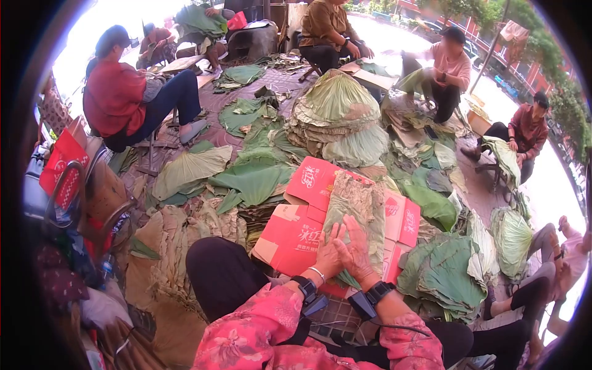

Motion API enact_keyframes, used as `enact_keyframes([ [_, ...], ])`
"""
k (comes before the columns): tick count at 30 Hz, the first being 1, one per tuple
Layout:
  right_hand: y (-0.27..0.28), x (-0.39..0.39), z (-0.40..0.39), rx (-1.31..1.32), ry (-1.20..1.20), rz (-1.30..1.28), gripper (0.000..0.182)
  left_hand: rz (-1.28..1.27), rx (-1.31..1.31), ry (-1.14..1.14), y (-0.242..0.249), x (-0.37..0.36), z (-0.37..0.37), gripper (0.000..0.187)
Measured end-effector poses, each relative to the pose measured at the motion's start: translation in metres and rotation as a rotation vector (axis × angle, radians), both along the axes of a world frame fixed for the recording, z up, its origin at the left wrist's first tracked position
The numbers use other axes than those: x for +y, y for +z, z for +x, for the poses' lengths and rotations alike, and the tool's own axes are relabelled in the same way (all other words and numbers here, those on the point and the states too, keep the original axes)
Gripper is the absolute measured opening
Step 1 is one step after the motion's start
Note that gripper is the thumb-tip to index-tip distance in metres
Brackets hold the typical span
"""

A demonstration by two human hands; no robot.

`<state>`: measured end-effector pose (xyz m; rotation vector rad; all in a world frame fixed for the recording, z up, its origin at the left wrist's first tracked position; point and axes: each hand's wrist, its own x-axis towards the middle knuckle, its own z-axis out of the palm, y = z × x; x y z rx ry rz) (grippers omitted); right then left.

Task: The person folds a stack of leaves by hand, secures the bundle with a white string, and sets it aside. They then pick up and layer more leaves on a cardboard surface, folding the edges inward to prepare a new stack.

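A folded, dry lotus leaf [357, 200], brownish green and wrinkled, lies lengthwise on flattened red cardboard [287, 237] with white lettering in front of me. My left hand [330, 254] rests on the near left part of the leaf with its fingers stretched out. Right beside it, my right hand [357, 251] lies flat on the same leaf, fingers extended and pointing away from me. The two hands touch or overlap slightly at the thumbs. Part of the leaf's near end is hidden under them.
A tall stack of lotus leaves [336, 105] stands beyond the cardboard. Green leaves [450, 268] are piled to the right, folded dry ones [176, 246] to the left. Several people sit around, including one in a red top [114, 92]. Bags [65, 166] stand at far left.
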<state>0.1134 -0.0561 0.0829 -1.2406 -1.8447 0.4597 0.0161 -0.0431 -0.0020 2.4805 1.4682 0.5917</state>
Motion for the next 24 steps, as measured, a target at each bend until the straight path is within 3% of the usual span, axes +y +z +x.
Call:
enact_keyframes([
  [3,-0.049,0.002,0.013,0.027,-0.088,-0.118,0.057,0.007,0.012,0.013,0.001,0.0,-0.001,0.045],
  [7,-0.063,-0.004,0.021,0.022,-0.134,-0.135,0.054,0.077,0.164,0.069,-0.001,0.002,0.002,0.047],
  [10,-0.064,-0.004,0.017,0.046,-0.171,-0.14,0.051,-0.038,-0.324,0.082,0.011,0.002,-0.007,0.049],
  [14,-0.066,-0.005,0.016,-0.022,-0.166,-0.076,0.049,-0.313,-0.494,0.361,0.031,0.006,-0.031,0.055],
  [18,-0.072,0.0,0.016,-0.216,-0.131,0.006,0.047,-0.34,-0.67,0.433,0.027,0.005,-0.024,0.05],
  [21,-0.075,0.002,0.013,-0.215,-0.149,0.004,0.044,-0.442,-0.718,0.36,0.022,0.01,-0.024,0.045],
  [24,-0.054,-0.008,0.005,-0.532,-0.229,0.084,0.041,-0.436,-0.836,0.369,0.012,0.008,-0.027,0.041],
])
